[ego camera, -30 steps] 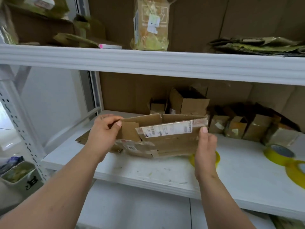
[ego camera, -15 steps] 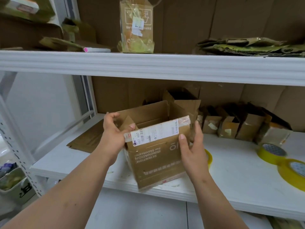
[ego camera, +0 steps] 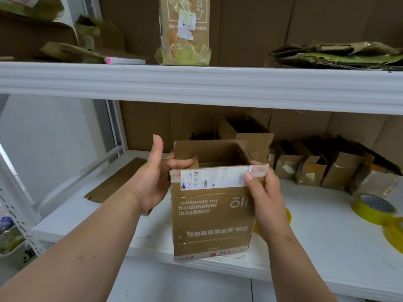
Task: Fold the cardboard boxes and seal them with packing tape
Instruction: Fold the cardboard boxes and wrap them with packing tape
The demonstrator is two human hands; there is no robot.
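Note:
A brown cardboard box stands opened into a square tube on the white shelf, its top flaps up and a white shipping label across the near flap. My left hand holds the box's left top corner, thumb over the small side flap, forefinger pointing up. My right hand grips the right top corner, thumb pressed on the label end. A yellow tape roll lies at the right of the shelf, a second one at the frame edge, and a third peeks out behind my right wrist.
Several small open boxes line the back of the shelf. A flat cardboard sheet lies at the left. The upper shelf carries flattened cardboard and a taped carton. A bin sits low on the left.
The flattened box has been pulled open into a square upright shape and drawn toward the shelf's front edge. Both hands shifted from its ends to its top corners.

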